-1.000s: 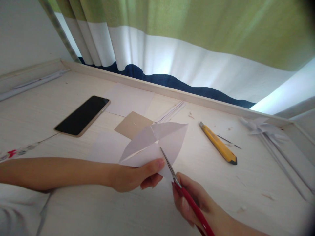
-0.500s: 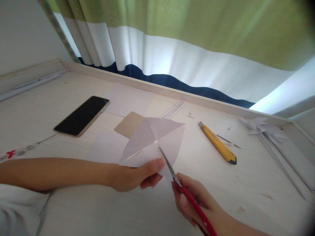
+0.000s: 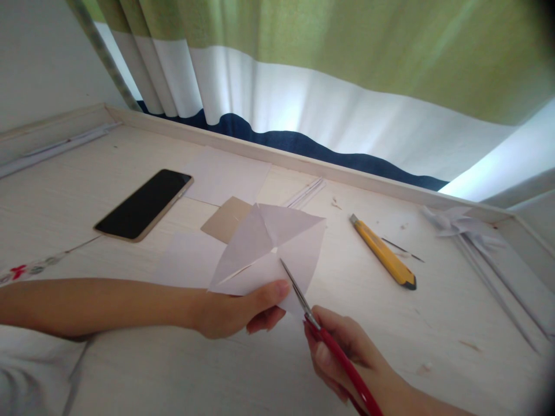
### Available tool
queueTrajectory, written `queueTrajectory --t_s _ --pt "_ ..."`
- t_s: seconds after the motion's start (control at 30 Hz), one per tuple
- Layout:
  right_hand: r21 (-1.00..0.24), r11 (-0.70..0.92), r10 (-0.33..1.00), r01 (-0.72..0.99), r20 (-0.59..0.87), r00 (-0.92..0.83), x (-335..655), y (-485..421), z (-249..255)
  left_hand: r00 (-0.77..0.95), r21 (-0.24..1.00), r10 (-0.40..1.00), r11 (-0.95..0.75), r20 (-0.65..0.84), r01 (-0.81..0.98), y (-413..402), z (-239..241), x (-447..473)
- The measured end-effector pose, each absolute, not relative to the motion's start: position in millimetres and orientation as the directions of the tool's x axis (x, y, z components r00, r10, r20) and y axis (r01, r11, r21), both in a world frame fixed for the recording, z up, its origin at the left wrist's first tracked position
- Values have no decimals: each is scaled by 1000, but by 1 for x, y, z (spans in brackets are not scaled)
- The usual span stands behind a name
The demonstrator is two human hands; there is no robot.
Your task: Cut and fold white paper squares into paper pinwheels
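Two hands: left hand [image 3: 229, 315] tight on paper [image 3: 277, 237], right hand [image 3: 351, 344] (lower) around scissors [image 3: 333, 349].

Paper square [image 3: 269, 242] and scissors [image 3: 323, 335]
The white, creased paper square is held tilted above the worktop [image 3: 433, 323], with slits along its diagonals. The red-handled scissors point their slim blades into its near-right slit, tips close to the centre.

A home room, by the look. A pale wooden desk [image 3: 130, 358] stands beside a green, white and navy fabric curtain [image 3: 347, 86]. A black smartphone [image 3: 144, 203] lies on it.
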State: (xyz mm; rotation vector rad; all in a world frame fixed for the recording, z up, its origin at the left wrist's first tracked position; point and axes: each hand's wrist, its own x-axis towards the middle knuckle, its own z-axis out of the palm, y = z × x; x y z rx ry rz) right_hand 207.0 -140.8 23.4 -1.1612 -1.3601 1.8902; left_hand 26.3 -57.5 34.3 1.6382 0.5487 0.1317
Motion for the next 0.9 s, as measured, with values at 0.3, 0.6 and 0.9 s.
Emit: queueTrajectory --t_s 0.3,0.6,0.9 --pt "-934 -348 812 84 -345 -472 207 -141 22 857 942 430 -38 -285 333 -58 36 26" --pt "-929 -348 811 129 -367 -455 206 -143 25 867 949 434 -76 -245 306 -58 37 25" --pt "-920 -331 821 210 -391 -416 207 -141 25 845 964 501 -74 -186 257 -54 33 21"
